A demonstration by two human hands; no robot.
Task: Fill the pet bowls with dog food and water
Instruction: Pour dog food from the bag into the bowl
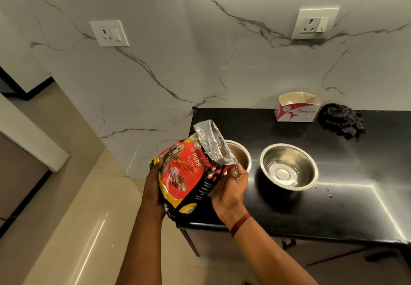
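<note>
A red, black and yellow dog food bag (189,173) with a silver foil mouth is tilted to the right over the left steel bowl (241,154), whose inside is mostly hidden behind the bag. My left hand (153,187) grips the bag's lower left side. My right hand (229,189) holds its right side just under the open mouth. The right steel bowl (289,167) stands apart beside it on the black counter (344,207), and holds no food.
A white and red tissue box (297,109) and a crumpled dark cloth (342,120) lie at the counter's back by the marble wall. A few crumbs (328,192) sit right of the bowls. The counter's left edge drops to a beige tiled floor (77,229).
</note>
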